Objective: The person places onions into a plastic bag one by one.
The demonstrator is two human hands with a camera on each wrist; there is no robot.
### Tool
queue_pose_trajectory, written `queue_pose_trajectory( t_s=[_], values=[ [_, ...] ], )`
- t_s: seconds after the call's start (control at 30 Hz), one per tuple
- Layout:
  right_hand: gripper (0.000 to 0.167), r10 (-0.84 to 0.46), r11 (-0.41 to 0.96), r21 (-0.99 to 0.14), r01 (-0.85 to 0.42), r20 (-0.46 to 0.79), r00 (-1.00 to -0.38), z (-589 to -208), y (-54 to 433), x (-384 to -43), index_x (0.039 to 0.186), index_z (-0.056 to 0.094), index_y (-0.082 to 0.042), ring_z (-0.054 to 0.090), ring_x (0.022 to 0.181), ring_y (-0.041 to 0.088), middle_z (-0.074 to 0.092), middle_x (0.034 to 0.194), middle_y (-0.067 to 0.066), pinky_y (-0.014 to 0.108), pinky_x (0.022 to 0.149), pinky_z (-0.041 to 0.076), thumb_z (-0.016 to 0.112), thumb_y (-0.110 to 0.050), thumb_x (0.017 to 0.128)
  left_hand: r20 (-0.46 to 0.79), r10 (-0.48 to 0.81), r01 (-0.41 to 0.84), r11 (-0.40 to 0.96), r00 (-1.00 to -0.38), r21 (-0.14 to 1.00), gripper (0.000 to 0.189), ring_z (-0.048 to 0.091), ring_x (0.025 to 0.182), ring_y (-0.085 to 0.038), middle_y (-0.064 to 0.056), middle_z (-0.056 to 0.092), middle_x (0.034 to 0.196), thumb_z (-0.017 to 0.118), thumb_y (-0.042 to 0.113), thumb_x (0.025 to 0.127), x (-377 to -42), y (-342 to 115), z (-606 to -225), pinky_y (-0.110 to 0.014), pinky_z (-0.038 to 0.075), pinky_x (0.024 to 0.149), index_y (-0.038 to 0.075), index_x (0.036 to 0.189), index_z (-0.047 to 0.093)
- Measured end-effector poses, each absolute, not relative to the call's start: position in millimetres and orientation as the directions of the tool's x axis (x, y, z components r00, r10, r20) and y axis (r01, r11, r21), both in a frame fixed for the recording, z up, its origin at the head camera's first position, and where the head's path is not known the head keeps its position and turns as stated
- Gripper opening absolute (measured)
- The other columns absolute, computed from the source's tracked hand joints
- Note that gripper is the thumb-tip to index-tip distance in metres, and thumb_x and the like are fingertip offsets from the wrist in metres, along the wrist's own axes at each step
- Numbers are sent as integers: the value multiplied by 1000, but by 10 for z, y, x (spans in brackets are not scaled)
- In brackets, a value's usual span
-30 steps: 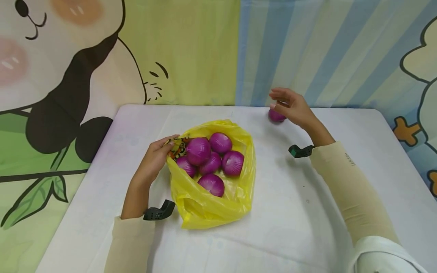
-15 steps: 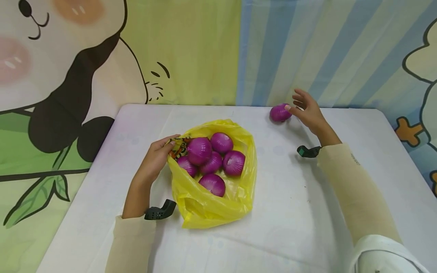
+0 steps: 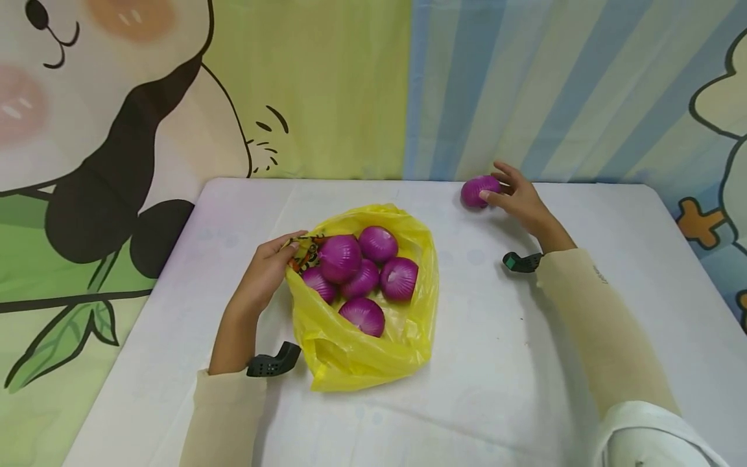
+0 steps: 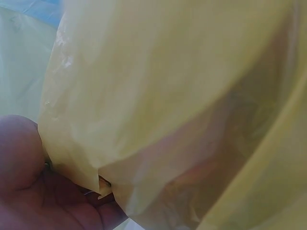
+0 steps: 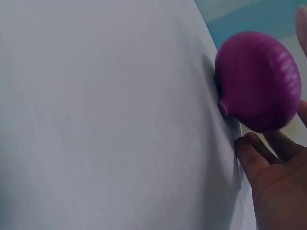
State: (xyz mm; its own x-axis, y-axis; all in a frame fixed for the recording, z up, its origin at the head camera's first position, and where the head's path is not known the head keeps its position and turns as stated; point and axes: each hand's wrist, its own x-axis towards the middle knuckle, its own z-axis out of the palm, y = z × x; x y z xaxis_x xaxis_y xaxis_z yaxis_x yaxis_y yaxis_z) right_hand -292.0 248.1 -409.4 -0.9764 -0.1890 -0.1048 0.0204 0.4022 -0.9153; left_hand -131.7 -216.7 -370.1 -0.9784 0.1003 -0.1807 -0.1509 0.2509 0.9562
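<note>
A yellow plastic bag (image 3: pixel 373 370) sits with its mouth wide, several purple onions (image 3: pixel 399 279) lying inside it. My left hand (image 3: pixel 265 275) pinches the printed left rim of the bag between thumb and fingers. In the left wrist view the bag's film (image 4: pixel 144 72) fills most of the picture, with part of the left hand (image 4: pixel 57 201) at lower left. At the far edge of the table lies a single purple onion (image 3: pixel 475 192). My right hand (image 3: pixel 522 201) is at its right side, fingers spread around it. In the right wrist view this onion (image 5: pixel 256 81) is between thumb and fingers (image 5: pixel 249 158).
Everything rests on a white-covered table (image 3: pixel 496 395). A cartoon-printed backdrop (image 3: pixel 332 91) rises directly behind its far edge. Each wrist wears a small black camera, such as the left wrist camera (image 3: pixel 273 360).
My right hand first drew back to the right, uncovering the lone onion, then came back left against it. The left hand and the bag have stayed in place.
</note>
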Motion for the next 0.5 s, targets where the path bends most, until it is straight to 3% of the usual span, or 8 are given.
queue_pose_trajectory(
  t_s=[0.2,0.5],
  values=[
    [87,-175,522,-852,28,-139,-975,-4143,2327,-2959,155,25,-22,36,132,32,32,152,14,49,106,36,75,-38,85,-172,98,-142,251,-980,957,42,36,134,-21,-12,48,142,37,19,106,-1318,-2167,-3712,-38,28,112,3,143,47],
    [77,-221,542,-840,-6,-136,-966,-4139,2188,-2940,151,36,-17,43,125,33,41,145,16,48,103,40,74,-34,86,-167,106,-137,240,-980,961,42,37,134,-21,-13,49,141,36,19,106,-1313,-2167,-3706,-39,28,112,3,143,47]
  ],
)
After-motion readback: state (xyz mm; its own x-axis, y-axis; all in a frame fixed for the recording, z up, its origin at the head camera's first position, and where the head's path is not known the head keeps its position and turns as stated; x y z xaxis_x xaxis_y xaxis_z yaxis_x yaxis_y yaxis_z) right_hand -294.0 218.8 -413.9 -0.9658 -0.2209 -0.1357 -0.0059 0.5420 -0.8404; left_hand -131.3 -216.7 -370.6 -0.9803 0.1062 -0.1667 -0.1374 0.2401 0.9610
